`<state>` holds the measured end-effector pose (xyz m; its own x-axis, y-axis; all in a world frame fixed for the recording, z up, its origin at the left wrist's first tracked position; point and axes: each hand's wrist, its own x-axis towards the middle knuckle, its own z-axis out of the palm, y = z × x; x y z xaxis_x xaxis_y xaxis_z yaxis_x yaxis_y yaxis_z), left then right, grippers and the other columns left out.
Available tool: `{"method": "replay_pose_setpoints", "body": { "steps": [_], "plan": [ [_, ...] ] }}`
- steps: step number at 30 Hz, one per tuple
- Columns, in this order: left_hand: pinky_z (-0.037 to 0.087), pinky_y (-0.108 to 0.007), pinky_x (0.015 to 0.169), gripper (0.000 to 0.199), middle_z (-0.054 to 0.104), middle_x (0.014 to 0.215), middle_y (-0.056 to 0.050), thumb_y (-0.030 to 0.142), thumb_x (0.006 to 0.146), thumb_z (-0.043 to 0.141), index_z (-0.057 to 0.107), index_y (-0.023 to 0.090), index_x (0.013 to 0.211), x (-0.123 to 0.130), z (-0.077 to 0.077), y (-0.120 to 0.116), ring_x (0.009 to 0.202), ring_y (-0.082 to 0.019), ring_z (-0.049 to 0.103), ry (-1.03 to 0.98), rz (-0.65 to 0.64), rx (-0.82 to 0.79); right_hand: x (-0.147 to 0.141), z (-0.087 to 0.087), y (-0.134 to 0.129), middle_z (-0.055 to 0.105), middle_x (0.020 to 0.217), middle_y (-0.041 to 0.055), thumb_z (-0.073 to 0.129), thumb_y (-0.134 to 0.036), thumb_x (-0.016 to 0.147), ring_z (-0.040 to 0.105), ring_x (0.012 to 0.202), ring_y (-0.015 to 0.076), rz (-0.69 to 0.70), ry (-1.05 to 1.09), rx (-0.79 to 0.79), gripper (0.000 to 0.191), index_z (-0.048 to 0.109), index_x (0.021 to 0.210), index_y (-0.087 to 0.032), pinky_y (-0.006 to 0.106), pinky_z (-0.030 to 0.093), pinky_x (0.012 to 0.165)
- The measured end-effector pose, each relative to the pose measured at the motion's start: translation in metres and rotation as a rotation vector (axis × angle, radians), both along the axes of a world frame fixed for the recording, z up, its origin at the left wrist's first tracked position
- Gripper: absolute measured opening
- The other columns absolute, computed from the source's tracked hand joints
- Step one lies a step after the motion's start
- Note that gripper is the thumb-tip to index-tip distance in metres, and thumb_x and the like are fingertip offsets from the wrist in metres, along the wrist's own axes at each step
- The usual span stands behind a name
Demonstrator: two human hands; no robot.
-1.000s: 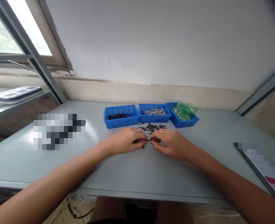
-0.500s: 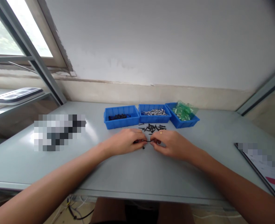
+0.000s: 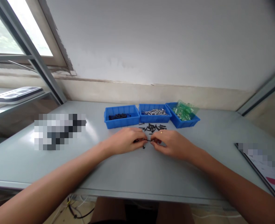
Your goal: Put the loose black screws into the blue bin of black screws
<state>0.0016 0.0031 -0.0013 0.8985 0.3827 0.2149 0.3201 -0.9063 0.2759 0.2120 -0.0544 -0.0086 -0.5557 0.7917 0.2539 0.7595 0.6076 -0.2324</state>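
Between my two hands is a thin black screw (image 3: 148, 140), pinched at one end by my left hand (image 3: 129, 140) and at the other by my right hand (image 3: 170, 141). More dark pieces show under the curled fingers of my left hand, and one black screw (image 3: 144, 147) lies just below its fingertips. A loose pile of black screws (image 3: 152, 127) rests on the table beyond my hands. Behind the pile stand a blue bin (image 3: 122, 123) with black screws, a blue bin (image 3: 155, 118) with silver screws or nails, and a blue bin (image 3: 186, 123) holding green plastic bags.
All this sits on a grey table (image 3: 132, 174) against a wall. A blurred-out object (image 3: 58, 132) lies on the left, and a dark-edged tablet or board (image 3: 263, 171) at the right edge. Metal posts rise at both back corners; cables hang below the front edge.
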Motion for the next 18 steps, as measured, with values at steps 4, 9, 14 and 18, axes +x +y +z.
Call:
{"method": "replay_pose_setpoints", "body": {
  "steps": [4, 9, 14, 18],
  "plan": [
    [0.043, -0.023, 0.066, 0.017, 0.061, 0.083, -0.003, 0.023, 0.090, 0.048, 0.063, 0.017, 0.093, 0.0009, 0.0019, -0.0027, 0.075, -0.014, 0.057, -0.020, -0.017, 0.007, -0.0020, -0.0026, -0.0001, 0.062, 0.076, 0.0015, 0.048, -0.021, 0.085, 0.057, 0.070, 0.0155, 0.005, -0.030, -0.026, 0.010, 0.057, 0.082, -0.018, 0.027, 0.039, 0.063],
    [0.043, -0.023, 0.065, 0.018, 0.060, 0.081, -0.003, 0.022, 0.090, 0.047, 0.063, 0.017, 0.093, 0.0013, 0.0051, -0.0031, 0.074, -0.013, 0.056, -0.036, 0.002, -0.027, -0.0011, -0.0012, -0.0007, 0.062, 0.074, 0.0014, 0.049, -0.021, 0.084, 0.057, 0.070, 0.0155, 0.001, 0.025, 0.041, 0.009, 0.057, 0.082, -0.018, 0.027, 0.039, 0.063],
    [0.043, -0.022, 0.064, 0.015, 0.059, 0.081, -0.002, 0.021, 0.089, 0.049, 0.063, 0.016, 0.091, 0.0026, 0.0026, -0.0038, 0.072, -0.012, 0.056, -0.051, -0.021, -0.130, -0.0018, 0.0011, -0.0037, 0.062, 0.073, 0.0012, 0.050, -0.020, 0.084, 0.057, 0.069, 0.0141, 0.042, 0.157, 0.172, 0.008, 0.057, 0.085, -0.018, 0.026, 0.041, 0.063],
    [0.042, -0.020, 0.062, 0.015, 0.057, 0.076, -0.001, 0.021, 0.087, 0.052, 0.061, 0.014, 0.076, 0.0064, -0.0004, -0.0091, 0.068, -0.010, 0.054, -0.094, -0.037, -0.232, -0.0045, -0.0004, -0.0066, 0.061, 0.070, 0.0007, 0.049, -0.022, 0.086, 0.055, 0.065, 0.0134, 0.128, 0.199, 0.249, 0.010, 0.058, 0.088, -0.017, 0.025, 0.040, 0.060]
  ]
}}
